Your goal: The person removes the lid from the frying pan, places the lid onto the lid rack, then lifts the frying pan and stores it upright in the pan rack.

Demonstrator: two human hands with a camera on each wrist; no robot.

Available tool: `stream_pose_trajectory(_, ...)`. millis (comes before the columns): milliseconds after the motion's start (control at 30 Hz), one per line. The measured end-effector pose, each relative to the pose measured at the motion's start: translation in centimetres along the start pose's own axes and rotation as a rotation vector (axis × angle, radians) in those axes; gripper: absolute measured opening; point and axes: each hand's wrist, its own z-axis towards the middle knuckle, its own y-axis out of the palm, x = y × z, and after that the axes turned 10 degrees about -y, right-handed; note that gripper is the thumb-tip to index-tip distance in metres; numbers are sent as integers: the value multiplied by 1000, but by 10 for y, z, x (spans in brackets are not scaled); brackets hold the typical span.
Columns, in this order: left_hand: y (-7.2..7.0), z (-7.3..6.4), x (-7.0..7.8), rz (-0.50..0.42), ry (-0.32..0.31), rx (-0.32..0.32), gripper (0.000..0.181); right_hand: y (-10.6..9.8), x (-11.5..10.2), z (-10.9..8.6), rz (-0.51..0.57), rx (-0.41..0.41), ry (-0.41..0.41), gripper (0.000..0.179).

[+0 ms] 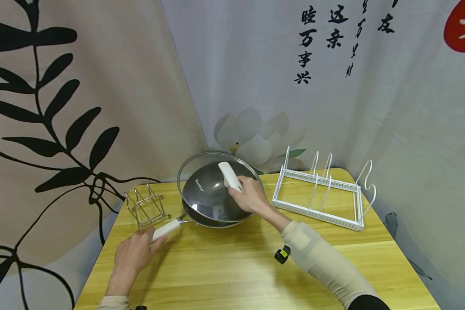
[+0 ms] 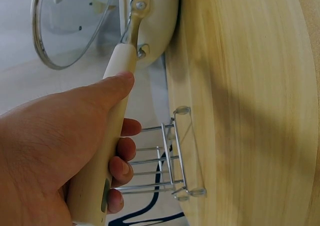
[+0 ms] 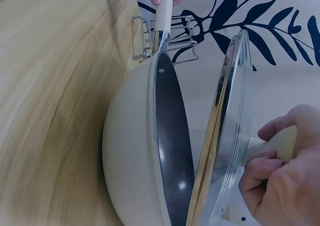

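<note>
A cream wok (image 3: 132, 141) with a dark inside stands on the table. My left hand (image 1: 133, 254) grips its long pale handle (image 2: 122, 60), fingers wrapped round it in the left wrist view. Above the wok, a clear glass lid (image 1: 205, 185) with a metal rim is tilted, apart from the wok's rim where the right wrist view shows it. My right hand (image 3: 285, 171) holds the lid by its white knob handle (image 1: 229, 175), the fingers curled about it. The wok's far side is partly hidden under the lid.
Left of the wok stands a small metal wire rack (image 1: 147, 206). To its right, a white rack (image 1: 317, 215) with upright wire dividers lies on the wooden table (image 1: 224, 275). A printed curtain (image 1: 255, 86) hangs close behind the table's back edge.
</note>
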Motion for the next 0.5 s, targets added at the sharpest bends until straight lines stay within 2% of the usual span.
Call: stream_pose_trajectory(500,0,0,0,-2,5,14,43,0,1,-1,55,-7,30,42)
